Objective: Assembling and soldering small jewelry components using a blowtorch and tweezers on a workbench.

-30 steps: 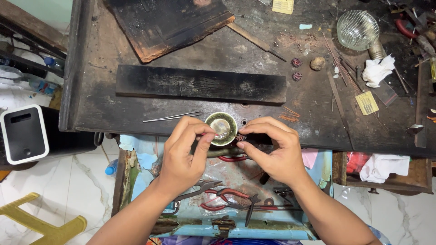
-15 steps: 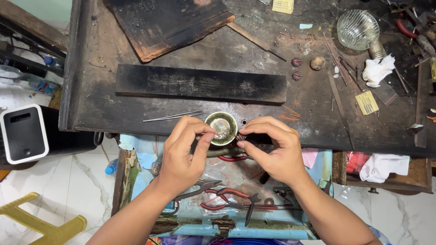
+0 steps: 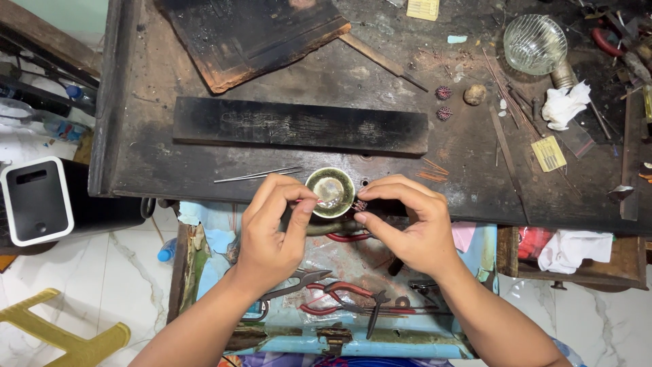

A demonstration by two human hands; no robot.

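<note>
A small coiled copper wire piece (image 3: pixel 359 204) sits pinched between the thumb and forefinger of the right hand (image 3: pixel 407 228), just beside the rim of a small round brass dish (image 3: pixel 330 191) at the front edge of the dark bench (image 3: pixel 272 163). The left hand (image 3: pixel 275 234) is closed too, its fingertips nipping something thin (too small to make out) at the dish's other side. Pliers (image 3: pixel 339 299) lie in the open drawer below.

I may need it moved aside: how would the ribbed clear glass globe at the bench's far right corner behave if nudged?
The ribbed clear glass globe looks round-bodied and lies on its side, so it would probably roll. Being thin-looking glass, it is likely light but fragile. Its metal neck might make it curve rather than roll straight.
</note>
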